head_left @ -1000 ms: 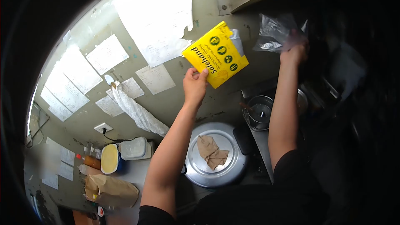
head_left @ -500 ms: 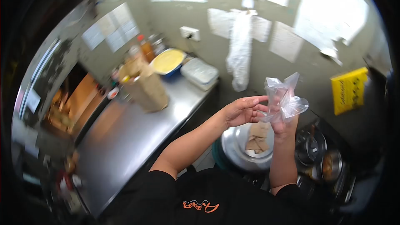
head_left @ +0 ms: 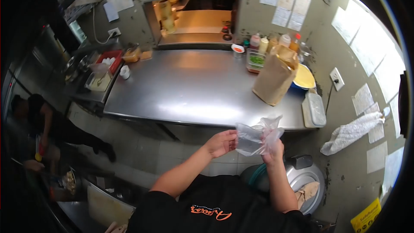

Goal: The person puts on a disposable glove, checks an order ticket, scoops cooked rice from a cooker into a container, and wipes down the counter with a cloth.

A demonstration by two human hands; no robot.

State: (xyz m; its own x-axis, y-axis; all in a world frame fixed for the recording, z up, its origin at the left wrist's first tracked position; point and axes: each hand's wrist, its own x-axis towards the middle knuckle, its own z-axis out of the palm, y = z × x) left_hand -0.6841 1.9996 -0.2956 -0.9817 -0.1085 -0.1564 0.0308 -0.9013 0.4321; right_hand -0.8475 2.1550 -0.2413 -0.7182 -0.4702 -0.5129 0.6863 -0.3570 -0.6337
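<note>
Glove [head_left: 250, 139] bunched in R hand [head_left: 273, 150], partly hidden — L hand [head_left: 221, 143] half-open at edge.

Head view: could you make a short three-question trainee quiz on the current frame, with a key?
1. Which stands on the steel counter? a) white towel b) brown paper bag c) yellow Safehand box
2. Fill in: the left hand and right hand are both at thin, clear ____.
3. True or false: the left hand rests on the round metal lid.

Key: 1. b; 2. plastic; 3. false.
</note>
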